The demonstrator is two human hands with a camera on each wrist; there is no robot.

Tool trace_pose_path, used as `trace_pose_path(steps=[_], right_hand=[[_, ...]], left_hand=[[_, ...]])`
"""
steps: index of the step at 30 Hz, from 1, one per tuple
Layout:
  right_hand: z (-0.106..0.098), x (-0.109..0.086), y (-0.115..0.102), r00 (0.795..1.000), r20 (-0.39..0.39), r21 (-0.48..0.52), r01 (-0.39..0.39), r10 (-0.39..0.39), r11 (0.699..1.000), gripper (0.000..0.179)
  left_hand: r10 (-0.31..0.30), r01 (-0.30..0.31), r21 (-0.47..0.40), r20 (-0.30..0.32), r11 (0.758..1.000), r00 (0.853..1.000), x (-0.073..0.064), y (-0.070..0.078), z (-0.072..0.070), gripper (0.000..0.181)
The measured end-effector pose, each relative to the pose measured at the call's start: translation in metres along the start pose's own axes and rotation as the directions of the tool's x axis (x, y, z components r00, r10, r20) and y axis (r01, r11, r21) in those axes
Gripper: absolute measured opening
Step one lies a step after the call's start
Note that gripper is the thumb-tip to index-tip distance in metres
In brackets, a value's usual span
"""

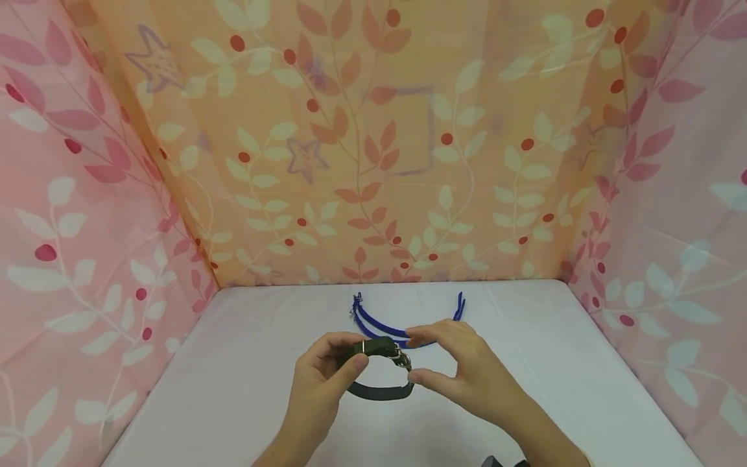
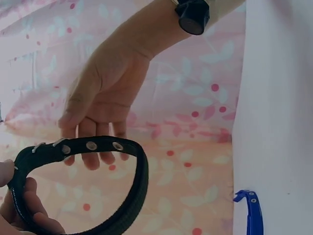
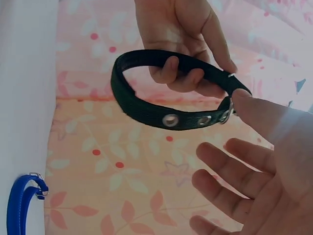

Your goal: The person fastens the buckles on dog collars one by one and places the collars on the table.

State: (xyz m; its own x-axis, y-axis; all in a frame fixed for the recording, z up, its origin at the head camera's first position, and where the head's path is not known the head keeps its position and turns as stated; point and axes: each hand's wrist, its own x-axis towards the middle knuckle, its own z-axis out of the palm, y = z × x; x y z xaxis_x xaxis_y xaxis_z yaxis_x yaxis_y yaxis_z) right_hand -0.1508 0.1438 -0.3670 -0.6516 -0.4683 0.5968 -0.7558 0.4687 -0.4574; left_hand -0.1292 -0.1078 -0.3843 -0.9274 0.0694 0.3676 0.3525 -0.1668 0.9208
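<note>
A dark green collar [image 1: 380,393], fastened into a loop, is held above the table by my left hand [image 1: 318,376]. The thumb and fingers of that hand pinch the band beside its metal keeper. A metal buckle [image 1: 403,358] sits at the loop's right side, and metal eyelets [image 3: 170,120] line the band in the right wrist view. My right hand [image 1: 467,366] is close to the buckle side, thumb and fingers spread apart. Its thumb overlaps the buckle area in the right wrist view; whether it touches there I cannot tell.
Blue straps [image 1: 373,318] with metal fittings lie curved in two bands on the white table [image 1: 233,376], behind the hands. Floral cloth walls [image 1: 379,162] stand at the back and both sides. A dark object [image 1: 493,462] shows at the bottom edge.
</note>
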Motion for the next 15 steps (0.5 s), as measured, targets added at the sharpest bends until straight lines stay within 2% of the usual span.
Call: trace_pose_path(steps=[3,8,15], right_hand=[[0.0010,-0.0006,0.0006,1.000,0.022,0.009,-0.010,0.010,1.000,0.042],[0.0034,0.0008,0.0017,0.999,0.026,0.024,0.031,-0.032,0.999,0.028],[0.0001,0.0013,0.0045,0.998,-0.005,0.010,0.058,-0.058,0.998,0.029]], left_hand=[[0.002,-0.003,-0.044,-0.017,0.999,1.000,0.0006,0.0005,-0.0021,0.026],[0.025,-0.025,-0.068,0.002,0.997,1.000,0.0012,0.0028,-0.0048,0.025],[0.097,-0.097,-0.022,0.021,0.995,0.995,0.0033,0.0055,-0.0097,0.025]])
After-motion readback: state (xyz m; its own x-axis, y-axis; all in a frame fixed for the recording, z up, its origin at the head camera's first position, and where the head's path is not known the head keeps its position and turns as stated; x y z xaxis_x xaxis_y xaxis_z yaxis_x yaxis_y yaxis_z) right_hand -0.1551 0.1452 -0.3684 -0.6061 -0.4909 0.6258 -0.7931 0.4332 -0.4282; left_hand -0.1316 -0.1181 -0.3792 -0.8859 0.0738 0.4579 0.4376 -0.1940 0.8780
